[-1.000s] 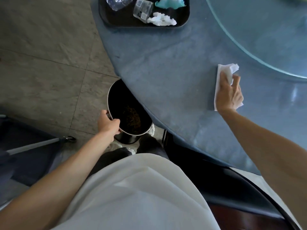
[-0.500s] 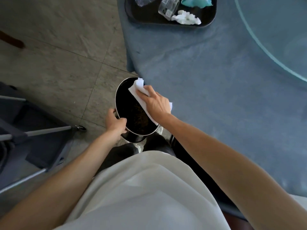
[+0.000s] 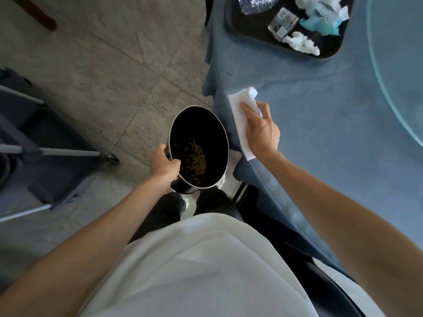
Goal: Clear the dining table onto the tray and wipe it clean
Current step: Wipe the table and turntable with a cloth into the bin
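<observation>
My right hand (image 3: 261,130) presses a white paper napkin (image 3: 241,110) flat on the blue tablecloth (image 3: 320,145), right at the table's left edge. My left hand (image 3: 163,164) grips the rim of a round dark metal bin (image 3: 199,147), held just below that edge beside the napkin; brownish crumbs lie inside it. A black tray (image 3: 247,26) sits at the far end of the table with a clear plastic cup (image 3: 282,24), a crumpled white tissue (image 3: 302,44), a teal wrapper (image 3: 320,25) and a clear plastic piece (image 3: 254,3).
A glass turntable (image 3: 398,65) covers the table's right part. A dark chair (image 3: 286,236) stands at the table's near edge by my legs. A grey cart with metal bars (image 3: 41,152) stands on the stone floor to the left.
One second ago my right hand wiped far right near the turntable. It swept the napkin left to the bin's mouth, and now rests back on the cloth at the table edge.
</observation>
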